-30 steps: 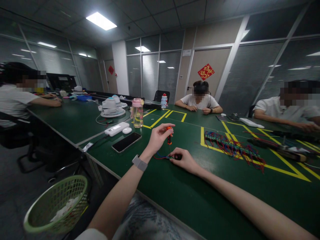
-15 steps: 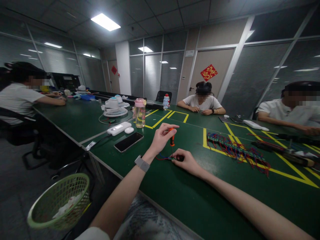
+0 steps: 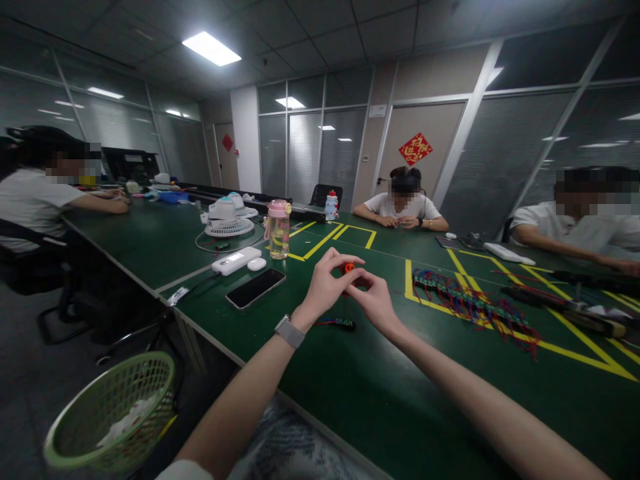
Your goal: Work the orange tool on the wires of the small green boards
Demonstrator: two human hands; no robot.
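A small orange-handled screwdriver [image 3: 348, 268] is pinched between closed fingertips of the left hand [image 3: 324, 288] and right hand [image 3: 376, 301]. A wired part [image 3: 341, 324] lies on the table [image 3: 350, 400] just below the grip. A steady, light pinch is likely advisable.

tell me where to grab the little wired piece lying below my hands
Probably the dark block end of the wired piece, pinched across its sides from above: it lies flat on the green table, and its wires trail left, too limp to steady it.
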